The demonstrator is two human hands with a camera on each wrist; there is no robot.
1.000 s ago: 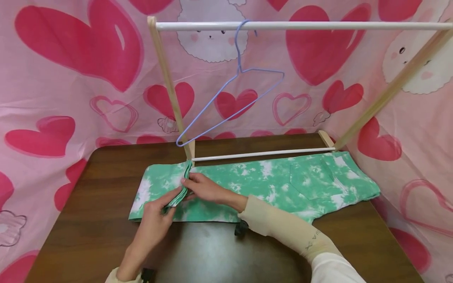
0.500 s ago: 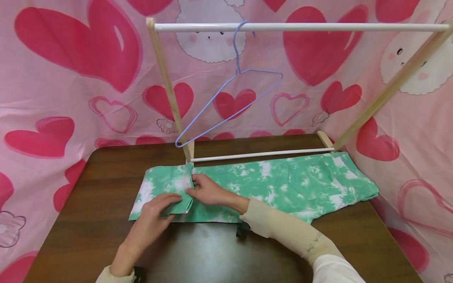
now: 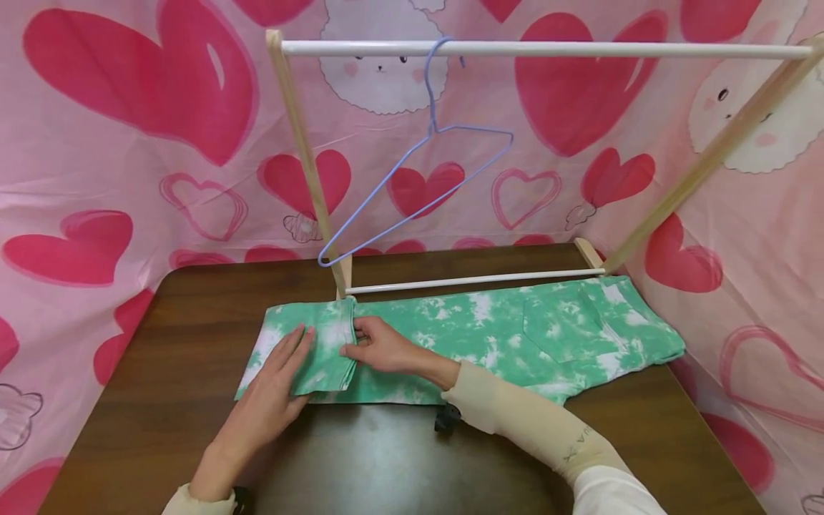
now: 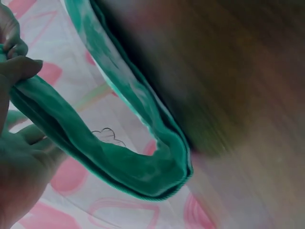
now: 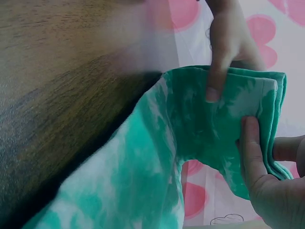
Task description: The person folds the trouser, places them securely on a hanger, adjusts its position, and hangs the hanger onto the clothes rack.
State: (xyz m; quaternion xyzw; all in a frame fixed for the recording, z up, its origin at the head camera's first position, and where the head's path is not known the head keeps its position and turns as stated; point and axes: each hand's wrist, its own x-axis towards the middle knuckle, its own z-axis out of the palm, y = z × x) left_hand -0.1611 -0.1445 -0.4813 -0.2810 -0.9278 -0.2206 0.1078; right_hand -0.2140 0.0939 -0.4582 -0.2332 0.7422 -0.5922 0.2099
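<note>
Green-and-white tie-dye trousers (image 3: 476,336) lie folded lengthwise across the table, with a pocket outline toward the right end. At the left, the leg end is turned back over itself, making a loop of cloth (image 4: 157,162) in the left wrist view. My right hand (image 3: 383,345) pinches the layered hem (image 5: 274,119) between thumb and fingers. My left hand (image 3: 277,379) lies on the turned-back part with its fingers straight, its thumb at the near edge. In the right wrist view that thumb presses the cloth from the other face.
Behind the trousers stands a rack with wooden legs and a white top bar (image 3: 547,48). A blue hanger (image 3: 431,129) hangs tilted from it. The lower bar (image 3: 476,281) runs close behind the cloth. Pink heart-print fabric (image 3: 96,164) encloses the brown table (image 3: 161,343).
The bunched hem has been spread out and lies flatter. My left hand has let go of its near end and moved left onto the cloth. My right hand keeps hold of the hem.
</note>
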